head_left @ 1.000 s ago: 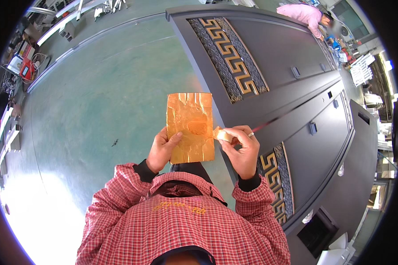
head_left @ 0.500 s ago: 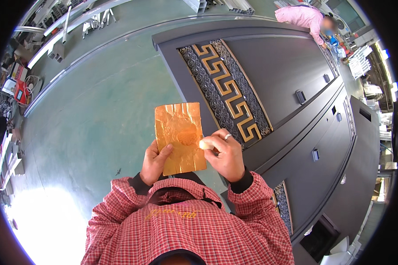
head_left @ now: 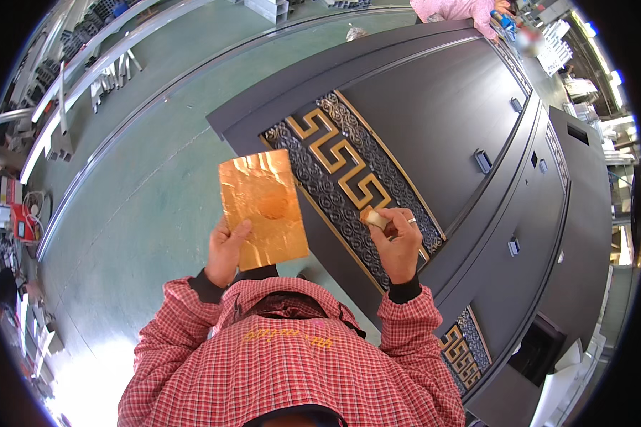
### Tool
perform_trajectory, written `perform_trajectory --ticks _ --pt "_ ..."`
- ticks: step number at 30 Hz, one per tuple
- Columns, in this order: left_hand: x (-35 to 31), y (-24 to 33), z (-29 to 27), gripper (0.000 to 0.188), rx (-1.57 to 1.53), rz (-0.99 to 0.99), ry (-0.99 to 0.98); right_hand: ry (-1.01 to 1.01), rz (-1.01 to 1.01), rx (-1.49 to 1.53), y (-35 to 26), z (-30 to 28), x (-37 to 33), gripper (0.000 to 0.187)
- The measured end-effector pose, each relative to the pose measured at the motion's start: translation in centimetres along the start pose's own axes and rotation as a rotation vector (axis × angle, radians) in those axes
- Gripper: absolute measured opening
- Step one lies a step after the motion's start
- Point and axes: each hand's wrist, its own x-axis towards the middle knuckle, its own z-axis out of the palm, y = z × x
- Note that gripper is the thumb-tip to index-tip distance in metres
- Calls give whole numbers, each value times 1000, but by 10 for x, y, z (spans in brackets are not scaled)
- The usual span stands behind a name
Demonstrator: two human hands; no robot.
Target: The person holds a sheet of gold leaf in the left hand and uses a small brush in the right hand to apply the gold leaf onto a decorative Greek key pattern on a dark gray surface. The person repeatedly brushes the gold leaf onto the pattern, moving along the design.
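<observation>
Gold sheet (head_left: 263, 178) at left, left hand (head_left: 226, 249) gripping left edge, thumb on front. Right hand (head_left: 399, 245), fingers pinched round pale pad (head_left: 375, 218), over dark panel (head_left: 427, 99).

Wide fisheye view, downward from head height

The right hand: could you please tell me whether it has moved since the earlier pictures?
Yes: the right hand has moved from beside the gold sheet to over the patterned band.
</observation>
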Motion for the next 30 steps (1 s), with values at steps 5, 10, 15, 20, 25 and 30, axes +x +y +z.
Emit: perform_trajectory --ticks 5,10,15,20,25,30 --pt "69 47 -39 31 73 12 35 60 114 -39 11 39 46 21" --pt "121 82 -52 30 69 6 47 58 132 -74 27 76 88 21" --pt "145 95 -47 29 57 19 109 47 70 -44 44 120 127 21" --pt "169 100 -50 29 71 17 126 24 83 8 55 169 166 19" --pt "200 111 -60 31 74 -35 77 -41 135 -69 63 196 182 19" --pt "235 129 -68 33 88 -88 9 -91 122 -213 59 213 176 19"
